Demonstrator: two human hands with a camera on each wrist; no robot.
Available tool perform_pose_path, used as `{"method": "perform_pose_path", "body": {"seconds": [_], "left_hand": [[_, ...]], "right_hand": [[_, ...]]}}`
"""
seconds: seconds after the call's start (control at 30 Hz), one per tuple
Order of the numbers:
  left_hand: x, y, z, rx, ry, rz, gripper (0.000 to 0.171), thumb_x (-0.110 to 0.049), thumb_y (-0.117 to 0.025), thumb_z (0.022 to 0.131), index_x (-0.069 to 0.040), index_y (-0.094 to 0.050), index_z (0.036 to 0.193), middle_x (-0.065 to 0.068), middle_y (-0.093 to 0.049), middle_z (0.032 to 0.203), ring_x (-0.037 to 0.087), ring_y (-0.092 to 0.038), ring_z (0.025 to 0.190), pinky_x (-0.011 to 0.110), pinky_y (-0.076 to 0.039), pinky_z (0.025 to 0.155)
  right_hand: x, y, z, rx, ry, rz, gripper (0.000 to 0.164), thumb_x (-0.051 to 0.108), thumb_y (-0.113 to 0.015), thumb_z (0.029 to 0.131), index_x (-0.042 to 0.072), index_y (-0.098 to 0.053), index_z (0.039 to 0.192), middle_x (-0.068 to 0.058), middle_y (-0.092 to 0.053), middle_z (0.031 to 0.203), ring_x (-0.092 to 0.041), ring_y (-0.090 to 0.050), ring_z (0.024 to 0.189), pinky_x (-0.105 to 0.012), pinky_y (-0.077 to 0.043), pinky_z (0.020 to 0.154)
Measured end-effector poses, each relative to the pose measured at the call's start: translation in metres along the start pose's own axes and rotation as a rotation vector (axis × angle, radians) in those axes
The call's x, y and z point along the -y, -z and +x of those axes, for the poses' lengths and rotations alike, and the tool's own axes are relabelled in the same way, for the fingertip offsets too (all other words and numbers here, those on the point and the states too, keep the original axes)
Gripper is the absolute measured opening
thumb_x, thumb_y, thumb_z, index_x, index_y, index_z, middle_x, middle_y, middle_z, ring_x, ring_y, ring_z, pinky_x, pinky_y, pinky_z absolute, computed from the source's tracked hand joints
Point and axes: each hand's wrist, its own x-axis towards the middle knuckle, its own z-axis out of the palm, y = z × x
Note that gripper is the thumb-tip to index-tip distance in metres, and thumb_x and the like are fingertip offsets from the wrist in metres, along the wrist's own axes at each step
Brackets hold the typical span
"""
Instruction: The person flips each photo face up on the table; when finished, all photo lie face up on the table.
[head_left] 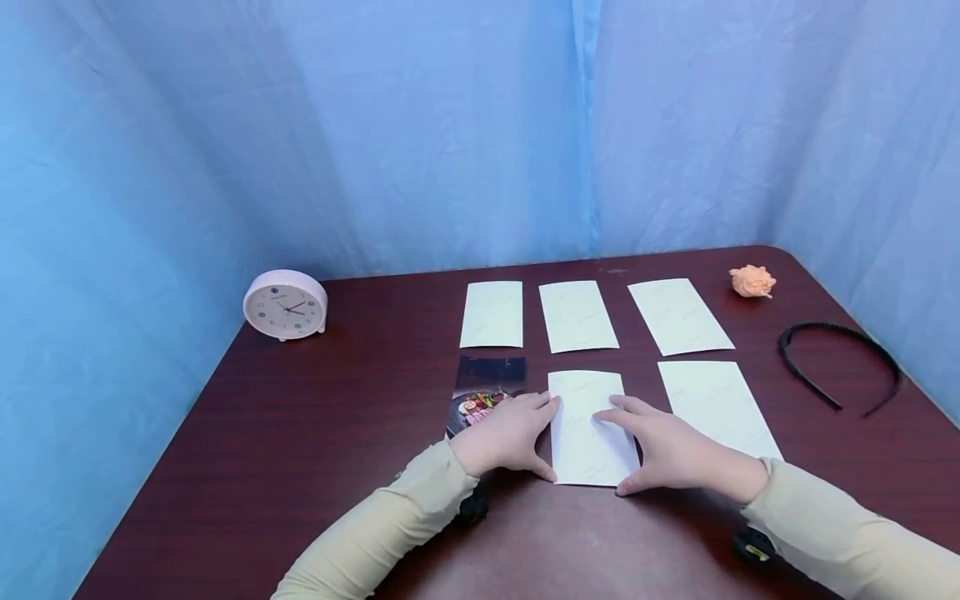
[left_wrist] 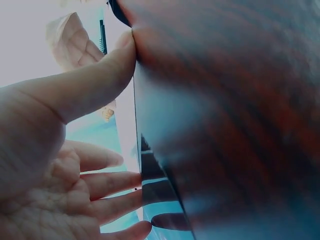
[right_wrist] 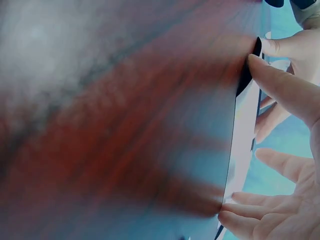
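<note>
A white card (head_left: 588, 429) with faint print lies in the middle of the near row. Along its left edge rests my left hand (head_left: 513, 433), thumb at the near corner and fingers farther up. My right hand (head_left: 667, 442) touches the opposite side, with its thumb by the near right corner and index finger over the card. In the left wrist view the left thumb (left_wrist: 102, 80) and fingers are spread apart; the right wrist view shows the right fingers (right_wrist: 270, 210) extended at the card's edge. A picture card (head_left: 487, 387) of food lies face up, partly hidden under my left forearm and hand.
Three white cards (head_left: 492, 314) form the far row, and another white card (head_left: 716, 404) lies right of my right hand. A round clock (head_left: 287, 305) stands at far left. A peach-coloured flower-like puff (head_left: 752, 281) and a black headband (head_left: 840, 329) lie at right. Blue curtains enclose the table.
</note>
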Motion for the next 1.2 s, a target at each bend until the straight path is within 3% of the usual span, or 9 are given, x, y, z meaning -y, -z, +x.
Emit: {"method": "perform_pose_path", "body": {"seconds": [0.23,0.4,0.63,0.7,0.77,0.87,0.97,1.07,1.2], "left_hand": [[0.001,-0.003,-0.001,-0.005,-0.022,-0.020,0.100,-0.054,-0.078,0.069,-0.014,-0.033,0.148,0.010,-0.037,0.150,0.024,-0.038,0.136,0.039,-0.035,0.109],[0.002,-0.003,-0.002,0.005,-0.032,-0.003,0.095,-0.056,-0.078,0.068,-0.022,-0.037,0.146,0.009,-0.033,0.152,0.023,-0.035,0.138,0.041,-0.035,0.109],[0.004,-0.002,-0.005,0.044,-0.045,0.000,0.071,-0.050,-0.071,0.080,-0.031,-0.043,0.142,0.014,-0.030,0.152,0.026,-0.031,0.140,0.043,-0.032,0.111],[0.006,0.000,-0.004,0.036,-0.068,-0.012,0.060,-0.044,-0.067,0.085,-0.030,-0.047,0.140,0.015,-0.034,0.150,0.026,-0.034,0.139,0.040,-0.032,0.111],[0.010,0.001,-0.002,-0.002,-0.120,-0.030,0.046,-0.038,-0.064,0.089,-0.024,-0.057,0.132,0.013,-0.051,0.136,0.020,-0.049,0.124,0.031,-0.039,0.104],[0.015,0.002,0.001,-0.081,-0.176,-0.100,0.020,-0.027,-0.062,0.092,-0.010,-0.072,0.097,0.010,-0.062,0.114,0.017,-0.058,0.106,0.023,-0.044,0.094],[0.017,0.000,0.002,-0.156,-0.176,-0.204,0.031,-0.019,-0.062,0.092,-0.010,-0.057,0.062,0.007,-0.065,0.093,0.014,-0.060,0.087,0.018,-0.046,0.079],[0.017,0.001,0.003,-0.208,-0.115,-0.322,0.034,-0.015,-0.062,0.092,-0.009,-0.055,0.060,0.001,-0.061,0.076,0.008,-0.054,0.069,0.015,-0.042,0.067],[0.016,0.004,0.004,-0.326,-0.035,-0.479,0.021,-0.011,-0.062,0.091,-0.003,-0.068,0.073,-0.002,-0.057,0.067,0.003,-0.041,0.056,0.015,-0.035,0.057]], "right_hand": [[0.004,0.002,0.001,0.039,0.050,-0.058,0.063,0.029,-0.083,0.062,0.010,-0.064,0.119,-0.023,-0.055,0.129,-0.039,-0.059,0.110,-0.048,-0.050,0.086],[0.003,0.008,0.004,0.053,0.182,-0.104,0.049,0.026,-0.076,0.066,0.009,-0.069,0.112,-0.020,-0.063,0.119,-0.036,-0.063,0.105,-0.046,-0.052,0.083],[-0.008,0.014,0.008,0.054,0.295,0.086,0.025,0.014,-0.062,0.087,0.007,-0.070,0.109,0.002,-0.071,0.099,0.002,-0.059,0.081,-0.026,-0.053,0.071],[-0.010,0.017,0.009,0.039,0.266,0.143,0.022,0.015,-0.059,0.091,0.009,-0.070,0.109,0.005,-0.071,0.098,0.005,-0.057,0.080,-0.024,-0.052,0.072],[-0.012,0.019,0.010,-0.004,0.233,0.189,0.020,0.018,-0.060,0.093,0.009,-0.070,0.107,0.005,-0.071,0.097,0.005,-0.057,0.077,-0.023,-0.051,0.070],[-0.012,0.022,0.011,-0.077,0.130,0.253,0.019,0.020,-0.063,0.091,0.008,-0.070,0.104,0.005,-0.071,0.092,0.004,-0.058,0.075,-0.022,-0.051,0.067],[-0.011,0.024,0.014,-0.143,0.017,0.348,0.019,0.019,-0.066,0.089,0.006,-0.069,0.102,0.003,-0.071,0.085,0.000,-0.060,0.070,-0.022,-0.051,0.062],[-0.011,0.027,0.016,-0.202,-0.079,0.420,0.017,0.018,-0.066,0.089,0.005,-0.069,0.100,-0.001,-0.071,0.084,-0.002,-0.062,0.071,-0.023,-0.051,0.059],[-0.012,0.033,0.019,-0.287,-0.138,0.500,0.020,0.018,-0.067,0.088,0.004,-0.067,0.103,-0.005,-0.070,0.085,-0.002,-0.062,0.069,-0.025,-0.050,0.057]]}}
